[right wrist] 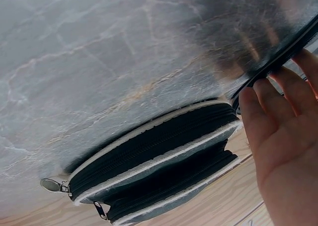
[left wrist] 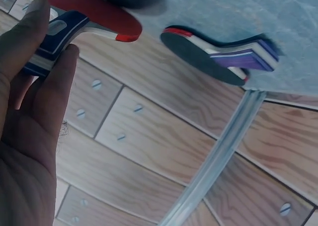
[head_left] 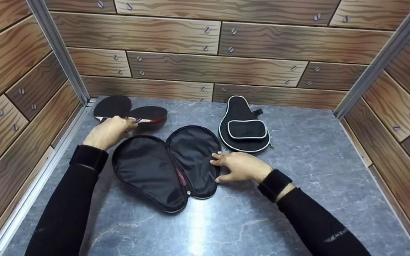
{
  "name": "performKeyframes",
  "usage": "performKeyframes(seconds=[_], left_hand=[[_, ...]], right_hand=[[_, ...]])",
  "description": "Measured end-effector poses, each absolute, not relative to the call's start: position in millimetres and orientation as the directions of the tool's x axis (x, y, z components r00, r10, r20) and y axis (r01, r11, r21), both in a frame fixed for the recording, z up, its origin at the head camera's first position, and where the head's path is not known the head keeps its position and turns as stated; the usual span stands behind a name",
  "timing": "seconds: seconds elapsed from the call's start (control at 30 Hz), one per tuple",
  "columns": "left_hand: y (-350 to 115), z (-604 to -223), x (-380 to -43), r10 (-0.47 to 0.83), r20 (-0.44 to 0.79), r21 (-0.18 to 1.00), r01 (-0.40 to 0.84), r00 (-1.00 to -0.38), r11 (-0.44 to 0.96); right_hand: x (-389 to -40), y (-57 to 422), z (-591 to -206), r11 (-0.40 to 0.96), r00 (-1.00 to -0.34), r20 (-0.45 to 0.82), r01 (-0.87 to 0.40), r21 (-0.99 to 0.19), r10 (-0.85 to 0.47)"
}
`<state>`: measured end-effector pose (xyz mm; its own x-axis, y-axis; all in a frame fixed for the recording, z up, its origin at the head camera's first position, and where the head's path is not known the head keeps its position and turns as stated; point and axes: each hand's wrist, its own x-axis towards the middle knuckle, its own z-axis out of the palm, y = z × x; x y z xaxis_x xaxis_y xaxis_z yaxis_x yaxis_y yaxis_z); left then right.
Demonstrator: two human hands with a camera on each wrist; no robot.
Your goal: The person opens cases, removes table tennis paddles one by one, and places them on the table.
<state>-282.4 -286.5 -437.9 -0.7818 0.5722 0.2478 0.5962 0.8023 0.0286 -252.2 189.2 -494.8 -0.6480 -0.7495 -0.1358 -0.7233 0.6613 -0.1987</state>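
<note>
My left hand (head_left: 110, 131) pinches the handle of a table tennis paddle (head_left: 151, 113), held raised above the table. The left wrist view shows its blue handle (left wrist: 59, 35) between thumb and fingers, with red rubber on the underside. Beyond it lies a second paddle (head_left: 112, 106), black side up, with a purple and white handle (left wrist: 243, 57). Unzipped and spread flat in front of me is a black paddle case (head_left: 144, 170), its two halves side by side. My right hand (head_left: 242, 166) rests on the right half's outer edge, fingers extended over the rim.
Behind the right hand lies a closed black paddle case (head_left: 240, 106) with white piping and a zipped front pocket (head_left: 247, 129). Wood-patterned walls (head_left: 205, 39) with metal corner posts (head_left: 61, 49) enclose the grey marbled table (head_left: 247, 220).
</note>
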Motion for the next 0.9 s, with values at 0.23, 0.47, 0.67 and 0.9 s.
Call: performKeyframes(seconds=[0.23, 0.47, 0.67, 0.9], left_hand=[[-290.8, -452.9, -292.2, 0.610, 0.242, 0.013, 0.631, -0.754, 0.776], [-290.4, -461.1, -303.3, 0.587, 0.215, 0.061, 0.611, -0.780, 0.789], [-289.8, -464.7, -312.4, 0.585, 0.209, 0.065, 0.608, -0.784, 0.791], [-291.5, -464.3, -321.6, 0.572, 0.150, 0.079, 0.587, -0.806, 0.806]], right_hand=[[-252.1, 188.9, -493.8, 0.664, -0.650, -0.136, -0.722, -0.195, -0.748], [-250.9, 189.0, -492.4, 0.666, -0.652, -0.142, -0.718, -0.201, -0.745], [-250.7, 189.4, -492.4, 0.665, -0.651, -0.140, -0.721, -0.195, -0.746], [-251.0, 188.9, -492.1, 0.658, -0.644, -0.138, -0.728, -0.191, -0.753]])
